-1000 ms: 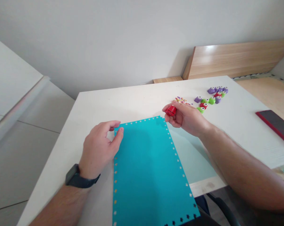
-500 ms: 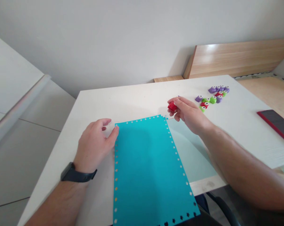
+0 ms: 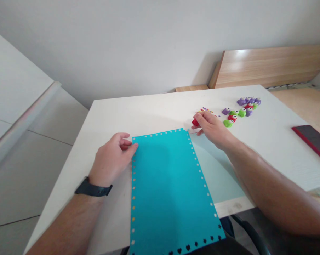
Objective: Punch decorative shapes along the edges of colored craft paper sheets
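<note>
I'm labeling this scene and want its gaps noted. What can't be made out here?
All in the head view:
Red item: mostly hidden by the right hand.
Colored bits: partly behind that hand, too small to count.
Blue sheet: near left corner cut off by the bottom edge.
Dark slab: cut off by the right edge.

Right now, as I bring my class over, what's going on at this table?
A person's left hand has its thumb at the upper left corner of a turquoise sheet with small cut-outs along its borders. The right hand holds a small red object near the upper right corner. Farther right, purple, green and red eyed pieces sit on the white table.
</note>
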### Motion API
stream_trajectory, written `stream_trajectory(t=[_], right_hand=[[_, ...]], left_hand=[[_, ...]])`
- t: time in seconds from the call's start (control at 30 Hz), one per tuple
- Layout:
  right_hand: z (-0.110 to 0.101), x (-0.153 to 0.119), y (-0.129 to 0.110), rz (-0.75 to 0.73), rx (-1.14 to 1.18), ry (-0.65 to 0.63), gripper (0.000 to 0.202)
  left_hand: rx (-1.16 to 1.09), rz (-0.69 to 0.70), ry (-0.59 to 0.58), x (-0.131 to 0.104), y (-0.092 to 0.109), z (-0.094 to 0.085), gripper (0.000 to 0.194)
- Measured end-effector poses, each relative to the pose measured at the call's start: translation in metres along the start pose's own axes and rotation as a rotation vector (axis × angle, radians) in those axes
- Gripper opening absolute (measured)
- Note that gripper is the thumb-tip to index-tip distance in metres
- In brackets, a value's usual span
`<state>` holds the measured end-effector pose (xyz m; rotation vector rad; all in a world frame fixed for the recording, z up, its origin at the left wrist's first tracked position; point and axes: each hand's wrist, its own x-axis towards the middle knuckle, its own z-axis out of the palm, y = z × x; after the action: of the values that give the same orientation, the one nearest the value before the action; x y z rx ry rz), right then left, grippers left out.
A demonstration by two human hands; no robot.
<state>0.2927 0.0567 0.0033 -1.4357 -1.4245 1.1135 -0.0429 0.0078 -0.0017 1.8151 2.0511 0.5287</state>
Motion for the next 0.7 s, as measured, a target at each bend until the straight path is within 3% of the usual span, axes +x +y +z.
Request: stream_trajectory(t=[0.13, 0.33, 0.7], right_hand=[[0.001, 0.001, 0.005, 0.022, 0.013, -0.047, 0.041], [-0.001, 0.001, 0.003, -0.068, 0.037, 0.047, 0.043], [0.001, -0.009, -0.013, -0.01, 0.041, -0.149, 0.046]], left_hand=[[-0.02, 0.005, 0.005, 0.001, -0.002, 0.001, 0.042], [-0.04, 0.012, 0.001, 0.001, -0.001, 0.003, 0.039], [-0.035, 0.059, -0.03, 0.0, 0.002, 0.001, 0.025]])
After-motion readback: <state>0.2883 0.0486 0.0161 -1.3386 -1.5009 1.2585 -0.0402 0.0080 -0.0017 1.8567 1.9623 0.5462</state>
